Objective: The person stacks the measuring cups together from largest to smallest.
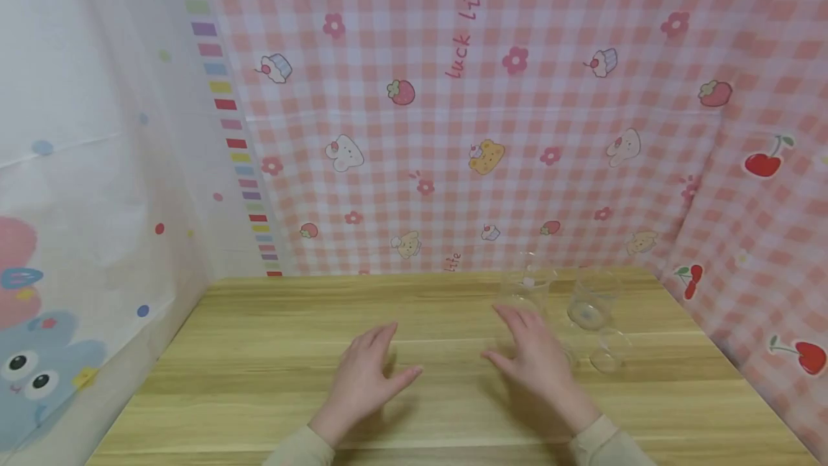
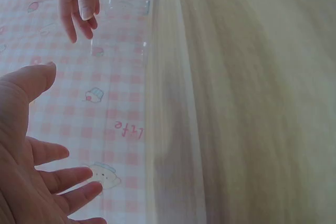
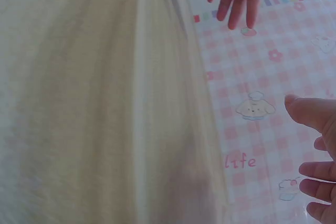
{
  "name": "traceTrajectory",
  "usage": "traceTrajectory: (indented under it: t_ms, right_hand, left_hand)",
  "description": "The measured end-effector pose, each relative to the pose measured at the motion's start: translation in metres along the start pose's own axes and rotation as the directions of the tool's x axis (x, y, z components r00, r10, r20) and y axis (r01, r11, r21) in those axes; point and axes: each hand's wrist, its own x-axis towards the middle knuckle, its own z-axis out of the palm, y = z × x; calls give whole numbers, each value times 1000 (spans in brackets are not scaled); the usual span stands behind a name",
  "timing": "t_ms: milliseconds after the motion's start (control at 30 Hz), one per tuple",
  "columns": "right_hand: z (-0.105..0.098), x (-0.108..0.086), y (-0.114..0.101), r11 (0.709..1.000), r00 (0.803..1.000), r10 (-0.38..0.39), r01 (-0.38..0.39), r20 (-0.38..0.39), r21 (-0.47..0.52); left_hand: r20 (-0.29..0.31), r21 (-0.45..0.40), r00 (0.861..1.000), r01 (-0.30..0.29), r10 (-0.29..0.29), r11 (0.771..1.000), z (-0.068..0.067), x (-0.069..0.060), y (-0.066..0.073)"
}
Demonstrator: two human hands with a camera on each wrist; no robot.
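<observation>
Watching remotely, I see both hands apart over the tabletop (image 1: 246, 372), palms turned roughly toward each other. The left hand (image 1: 362, 376)'s fingers are wide, thumb well away from the rest, with nothing in them. The right hand (image 1: 535, 359)'s fingers are spread about as wide, also holding nothing. The shadows (image 1: 517, 408) below suggest both hang above the surface, probably so that neither knocks the see-through pieces.

Those pieces stand grouped on the right: a first clear cup (image 1: 525, 290) beyond the right hand, a second clear cup (image 1: 591, 302) to its right, and a small clear cup (image 1: 609, 352) in front of that one. Just beside the right hand is a half-hidden clear piece (image 1: 571, 357). I cannot tell whether any fingertip touches the first clear cup. I'd guess the grouping keeps them within the right hand's reach. Behind hangs a checked cloth (image 1: 414, 128), perhaps as a backdrop; against it, transparent walls read poorly.
</observation>
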Motion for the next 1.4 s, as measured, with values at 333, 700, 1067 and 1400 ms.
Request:
traceTrajectory:
  t_ms: [333,700,1067,1400]
  right_hand:
    - [-11,10,14,1000,998,27,-27,-53,5]
    - [-28,30,24,994,993,111,-112,-30,-8]
    - [-36,42,38,995,995,102,-102,-19,-6]
    - [-41,52,50,989,988,146,-145,51,-20]
  left_hand:
    - [-17,-121,999,31,-33,992,1,3,7]
    - [-1,-209,1000,30,-30,977,7,7,14]
    - [-12,-240,998,51,-55,969,14,13,23]
    - [-27,-341,996,69,-83,938,22,18,32]
